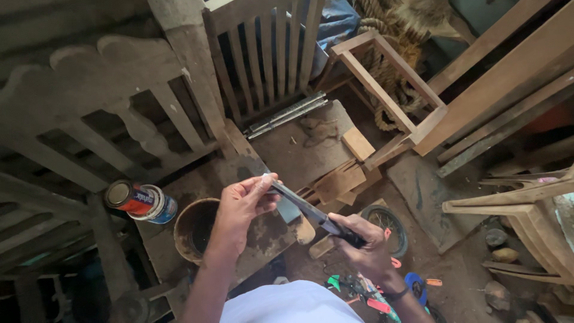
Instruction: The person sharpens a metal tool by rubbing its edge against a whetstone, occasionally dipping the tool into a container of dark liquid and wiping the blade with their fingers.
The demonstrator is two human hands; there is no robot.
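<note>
My right hand point(366, 244) grips the dark handle of a flat-bladed putty knife point(302, 204). The blade slants up to the left. My left hand point(244, 203) pinches the blade's far end between thumb and fingers, where a pale smear of filler shows. Both hands hover over a dusty wooden stool top point(263, 230). A brown bowl-like pot point(194, 230) sits just left of my left forearm. A small lidded tin can point(142, 201) lies on its side further left.
Unfinished wooden chair frames point(263, 54) and carved backrests point(95, 101) crowd the left and top. Timber frames point(388, 84) and planks lean at right, with coiled rope point(388, 36) behind. A small wheel point(385, 224), wood offcuts and colourful tools point(371, 293) lie on the dirt floor.
</note>
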